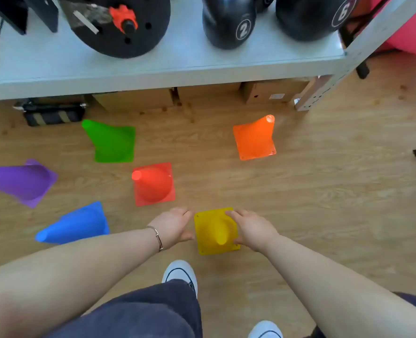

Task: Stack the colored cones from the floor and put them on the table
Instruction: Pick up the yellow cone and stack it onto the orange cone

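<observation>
Your two hands flank the yellow plastic cone with its square base (216, 231), which stands upright on the light wood-plank floor (324, 203) just ahead of your feet. Your right hand (253, 230) lies over the right edge of its base, fingers curled around that side; your left hand (175, 226), a thin metal bracelet (156, 237) on the wrist, is open and cupped just beside the base's left edge, and you cannot tell whether it touches.

Beyond the yellow one, the red plastic cone (153, 184) stands upright, near it. To your left the blue plastic cone (76, 224) and the purple plastic cone (21, 181) seem to lie tipped, points toward the left, though the wide lens may exaggerate this. Farther on, the green plastic cone (113, 141) and the orange plastic cone (255, 139) stand well apart from each other, both close to the table's front edge.

The pale grey table (153, 62) spans the far side of the room. On it sit a black round weight plate with a red collar (121, 23) and two black kettlebells marked 2 (228, 20) and 6 (309, 15). Under it are brown cardboard boxes (265, 92) and a dark bag (53, 113). A pink ball (414, 35) shows past the table's right corner. Your white shoes (181, 273) and dark trousers (148, 313) fill the near edge.
</observation>
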Available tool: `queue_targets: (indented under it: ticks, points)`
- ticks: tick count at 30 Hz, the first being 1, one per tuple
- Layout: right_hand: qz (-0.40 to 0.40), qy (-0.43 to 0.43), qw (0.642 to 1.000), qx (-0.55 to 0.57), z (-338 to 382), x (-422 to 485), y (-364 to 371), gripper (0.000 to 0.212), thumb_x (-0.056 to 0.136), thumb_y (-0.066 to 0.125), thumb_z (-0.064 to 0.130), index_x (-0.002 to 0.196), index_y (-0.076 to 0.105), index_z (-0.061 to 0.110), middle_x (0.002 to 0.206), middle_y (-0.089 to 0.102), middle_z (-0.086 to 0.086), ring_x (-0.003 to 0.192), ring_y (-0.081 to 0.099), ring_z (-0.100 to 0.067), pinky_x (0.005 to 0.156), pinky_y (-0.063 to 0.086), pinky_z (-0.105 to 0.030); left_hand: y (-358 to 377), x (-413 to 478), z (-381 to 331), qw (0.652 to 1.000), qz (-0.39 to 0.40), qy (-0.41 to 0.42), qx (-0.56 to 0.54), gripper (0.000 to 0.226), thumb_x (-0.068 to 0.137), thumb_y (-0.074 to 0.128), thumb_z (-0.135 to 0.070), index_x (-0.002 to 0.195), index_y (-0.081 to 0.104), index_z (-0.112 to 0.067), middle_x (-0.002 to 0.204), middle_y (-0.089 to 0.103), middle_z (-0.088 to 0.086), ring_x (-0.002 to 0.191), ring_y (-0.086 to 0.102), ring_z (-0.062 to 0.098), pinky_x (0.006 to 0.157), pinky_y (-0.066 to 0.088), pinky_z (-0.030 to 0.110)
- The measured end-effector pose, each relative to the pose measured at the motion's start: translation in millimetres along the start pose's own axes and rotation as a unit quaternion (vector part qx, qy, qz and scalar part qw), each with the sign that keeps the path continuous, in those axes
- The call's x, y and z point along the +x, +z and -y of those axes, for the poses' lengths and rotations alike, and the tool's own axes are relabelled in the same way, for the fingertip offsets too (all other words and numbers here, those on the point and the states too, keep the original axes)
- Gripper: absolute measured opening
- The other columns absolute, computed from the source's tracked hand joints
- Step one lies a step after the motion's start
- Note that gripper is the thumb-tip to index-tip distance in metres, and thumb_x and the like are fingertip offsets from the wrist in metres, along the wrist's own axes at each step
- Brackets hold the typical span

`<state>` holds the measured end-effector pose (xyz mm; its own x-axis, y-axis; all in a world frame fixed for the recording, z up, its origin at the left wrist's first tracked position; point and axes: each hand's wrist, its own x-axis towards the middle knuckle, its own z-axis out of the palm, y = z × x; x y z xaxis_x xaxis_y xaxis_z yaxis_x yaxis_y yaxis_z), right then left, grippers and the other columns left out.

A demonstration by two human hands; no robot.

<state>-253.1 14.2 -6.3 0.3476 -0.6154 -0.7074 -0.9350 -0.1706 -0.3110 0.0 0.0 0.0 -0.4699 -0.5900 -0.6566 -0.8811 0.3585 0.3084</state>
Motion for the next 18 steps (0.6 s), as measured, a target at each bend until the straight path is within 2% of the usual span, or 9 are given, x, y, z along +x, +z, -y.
queue_targets:
  ticks: [6, 13, 18]
  points:
    - [0.018, -0.014, 1.000, -0.007, -2, 19, 18, 0.086, 0.079, 0.076, 0.037, 0.150, 0.028, 0.031, 0.155, 0.037, -0.005, 0.137, 0.042, -0.027, 0.102, 0.043, -0.036, 42, 19, -8, 0.997, 0.014, -0.007, -0.077, 0.078, 0.084, 0.060, -0.054, 0.146, 0.033, -0.016, 0.146, 0.044, 0.008, 0.129, 0.048, 0.028, 0.103, 0.043, 0.037]
    - [0.014, -0.020, 1.000, 0.000, -4, 24, 20, 0.089, 0.076, 0.078, 0.036, 0.150, 0.029, 0.032, 0.148, 0.046, -0.005, 0.129, 0.051, -0.029, 0.096, 0.045, -0.035, 58, 29, -20, 0.992, -0.010, -0.021, -0.126, 0.074, 0.077, 0.064, -0.058, 0.135, 0.043, -0.016, 0.132, 0.055, 0.006, 0.117, 0.056, 0.027, 0.095, 0.047, 0.038]
    - [-0.012, -0.020, 1.000, 0.021, -11, 27, 4, 0.089, 0.076, 0.079, 0.036, 0.151, 0.031, 0.032, 0.145, 0.049, -0.005, 0.129, 0.050, -0.028, 0.099, 0.043, -0.033, 45, 34, -19, 0.984, -0.045, -0.026, -0.170, 0.079, 0.078, 0.066, -0.055, 0.141, 0.038, -0.017, 0.137, 0.052, 0.006, 0.122, 0.054, 0.024, 0.101, 0.045, 0.037]
